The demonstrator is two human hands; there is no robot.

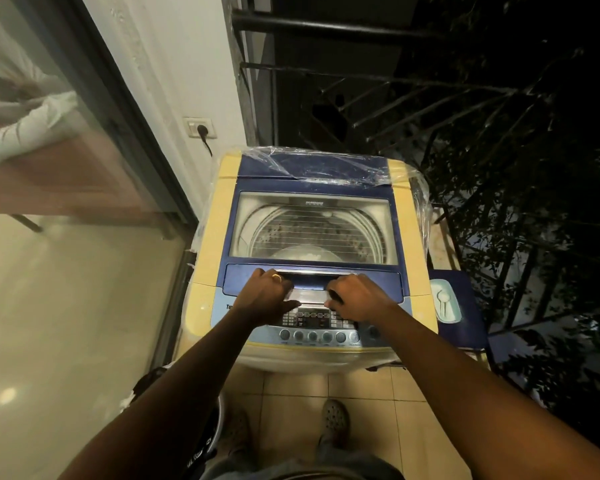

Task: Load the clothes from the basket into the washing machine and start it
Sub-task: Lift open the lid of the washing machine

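A cream and blue top-loading washing machine [208,244] stands in front of me, its blue lid [312,188] lying flat with a clear window showing the steel drum. My left hand [269,289] and my right hand [355,294] both grip the silver handle [314,271] at the lid's front edge. The control panel [321,327] with its row of round buttons lies just below my hands. The rim of the basket [219,420] shows at the lower left, mostly hidden behind my left arm.
A glass sliding door [84,168] runs along the left. A wall socket [201,128] with a plug sits behind the machine. A blue box [459,310] rests to its right by the dark balcony railing [361,29]. Tiled floor [361,386] lies underfoot.
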